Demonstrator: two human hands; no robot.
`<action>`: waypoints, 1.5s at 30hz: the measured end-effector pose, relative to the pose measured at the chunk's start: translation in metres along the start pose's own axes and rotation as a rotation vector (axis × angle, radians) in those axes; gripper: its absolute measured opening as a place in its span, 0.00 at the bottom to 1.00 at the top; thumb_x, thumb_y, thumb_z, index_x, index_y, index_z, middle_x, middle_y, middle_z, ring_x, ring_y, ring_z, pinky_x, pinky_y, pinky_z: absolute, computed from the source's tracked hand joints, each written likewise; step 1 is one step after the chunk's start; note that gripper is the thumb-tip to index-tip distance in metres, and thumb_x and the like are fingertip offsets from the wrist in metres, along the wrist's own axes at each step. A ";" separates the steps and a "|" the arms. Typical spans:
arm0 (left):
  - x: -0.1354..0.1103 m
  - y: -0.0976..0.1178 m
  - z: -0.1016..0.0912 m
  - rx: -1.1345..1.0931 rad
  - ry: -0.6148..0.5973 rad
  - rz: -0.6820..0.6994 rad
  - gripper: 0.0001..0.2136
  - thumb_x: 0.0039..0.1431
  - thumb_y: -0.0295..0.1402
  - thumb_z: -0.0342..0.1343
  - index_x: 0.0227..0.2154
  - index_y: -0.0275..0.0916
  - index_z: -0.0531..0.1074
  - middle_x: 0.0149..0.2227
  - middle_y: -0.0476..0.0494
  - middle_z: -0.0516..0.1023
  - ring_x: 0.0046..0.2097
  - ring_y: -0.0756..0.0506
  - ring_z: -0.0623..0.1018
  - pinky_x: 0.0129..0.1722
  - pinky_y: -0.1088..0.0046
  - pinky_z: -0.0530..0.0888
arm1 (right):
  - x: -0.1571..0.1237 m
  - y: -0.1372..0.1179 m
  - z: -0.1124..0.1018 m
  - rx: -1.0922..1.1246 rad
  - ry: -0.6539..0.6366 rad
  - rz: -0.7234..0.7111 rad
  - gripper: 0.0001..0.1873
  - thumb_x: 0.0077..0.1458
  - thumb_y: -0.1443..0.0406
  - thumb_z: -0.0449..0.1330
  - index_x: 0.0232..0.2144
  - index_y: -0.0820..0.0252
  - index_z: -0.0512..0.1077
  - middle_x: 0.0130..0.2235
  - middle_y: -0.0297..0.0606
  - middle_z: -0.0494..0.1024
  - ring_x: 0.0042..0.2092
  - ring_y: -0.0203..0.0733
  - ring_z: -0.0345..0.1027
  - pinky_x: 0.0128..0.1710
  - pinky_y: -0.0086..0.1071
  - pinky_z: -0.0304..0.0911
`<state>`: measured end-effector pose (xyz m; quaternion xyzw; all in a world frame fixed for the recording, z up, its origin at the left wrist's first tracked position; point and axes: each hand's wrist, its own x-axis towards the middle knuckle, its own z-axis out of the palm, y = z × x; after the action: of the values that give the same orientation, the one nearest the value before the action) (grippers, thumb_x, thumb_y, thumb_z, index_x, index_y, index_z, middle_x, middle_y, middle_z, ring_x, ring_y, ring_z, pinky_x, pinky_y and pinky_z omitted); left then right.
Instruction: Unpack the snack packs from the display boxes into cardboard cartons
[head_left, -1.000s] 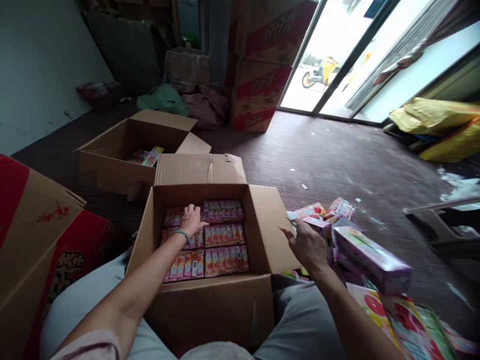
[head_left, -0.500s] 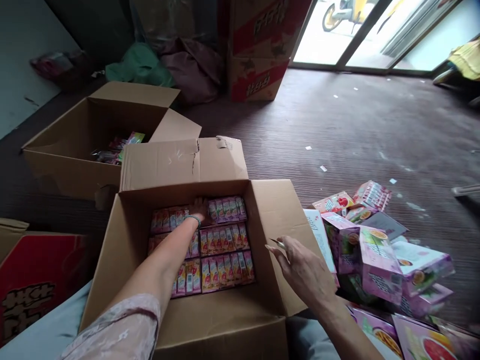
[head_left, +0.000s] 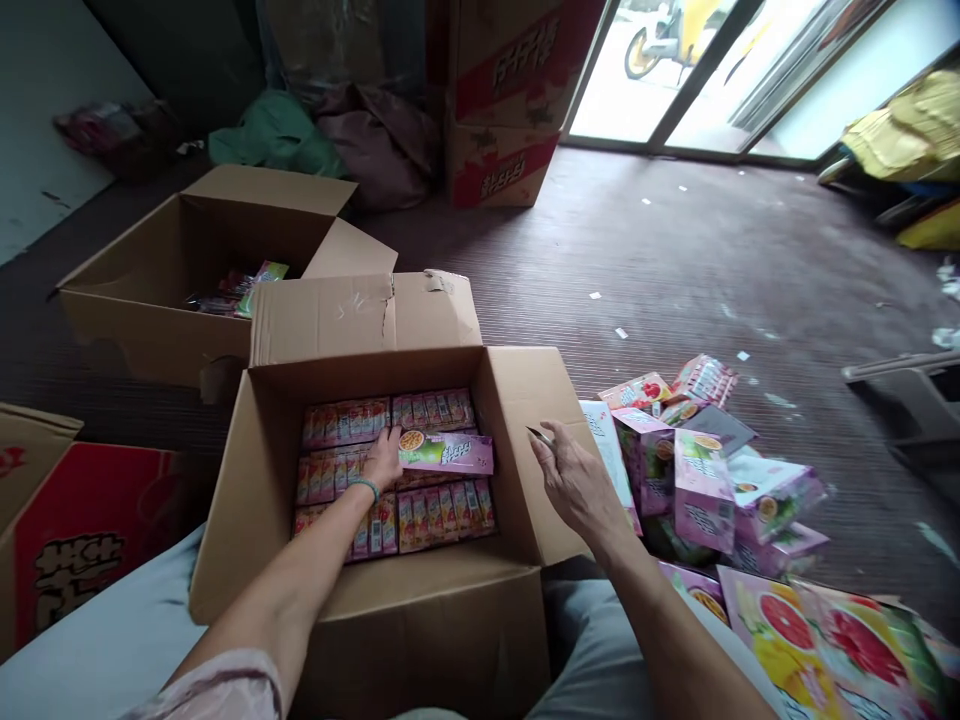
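Closest to you, your pale trousers (head_left: 615, 640) show on both sides of the open carton (head_left: 450, 630), and a red carton (head_left: 127, 500) stands by your left leg. Your right hand (head_left: 581, 485) is over the carton's right flap (head_left: 536, 400), its grip pinching a small, thin, dark-tipped object (head_left: 535, 434) whose kind you cannot tell from here. Inside the carton, your left hand (head_left: 384, 458) has its grip closed on the left end of a purple box (head_left: 450, 453), which lies across the right side, partly covering the middle row of wrapped packs (head_left: 446, 515). To your right, a loose heap of printed boxes (head_left: 703, 490) lies on the floor (head_left: 810, 300). Farther off to the left, another open carton (head_left: 150, 320) holds a few bright packets (head_left: 259, 285). Behind it sit a green bag (head_left: 274, 135) and a brownish one (head_left: 382, 145), next to stacked cartons (head_left: 506, 165). Farthest away, a yellow scooter (head_left: 679, 40) stands beyond the glass door (head_left: 622, 95).
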<state>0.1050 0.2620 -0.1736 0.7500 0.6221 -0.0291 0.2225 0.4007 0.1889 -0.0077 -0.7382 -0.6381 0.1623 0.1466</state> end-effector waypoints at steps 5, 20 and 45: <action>-0.018 0.007 -0.046 -0.068 0.074 0.072 0.19 0.49 0.31 0.60 0.44 0.36 0.64 0.47 0.37 0.67 0.49 0.41 0.72 0.50 0.66 0.70 | -0.005 -0.003 -0.001 0.064 0.057 0.016 0.21 0.67 0.59 0.40 0.47 0.62 0.67 0.41 0.49 0.79 0.39 0.47 0.74 0.36 0.35 0.61; -0.262 0.014 -0.099 -0.550 0.455 0.166 0.33 0.42 0.33 0.67 0.51 0.41 0.60 0.50 0.38 0.69 0.53 0.38 0.72 0.56 0.58 0.70 | -0.150 -0.137 -0.022 -0.250 -0.246 -0.481 0.16 0.68 0.60 0.45 0.37 0.57 0.71 0.34 0.38 0.76 0.33 0.38 0.68 0.32 0.28 0.53; -0.289 -0.002 -0.068 -0.569 0.519 0.235 0.28 0.46 0.29 0.62 0.51 0.40 0.60 0.49 0.38 0.70 0.53 0.40 0.71 0.56 0.59 0.71 | -0.161 -0.220 0.006 -0.714 -0.467 -0.843 0.12 0.62 0.73 0.49 0.41 0.65 0.72 0.37 0.47 0.79 0.37 0.46 0.74 0.33 0.35 0.61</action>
<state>0.0224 0.0213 -0.0200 0.7070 0.5508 0.3606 0.2585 0.1795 0.0609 0.0885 -0.3697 -0.9064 0.0237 -0.2027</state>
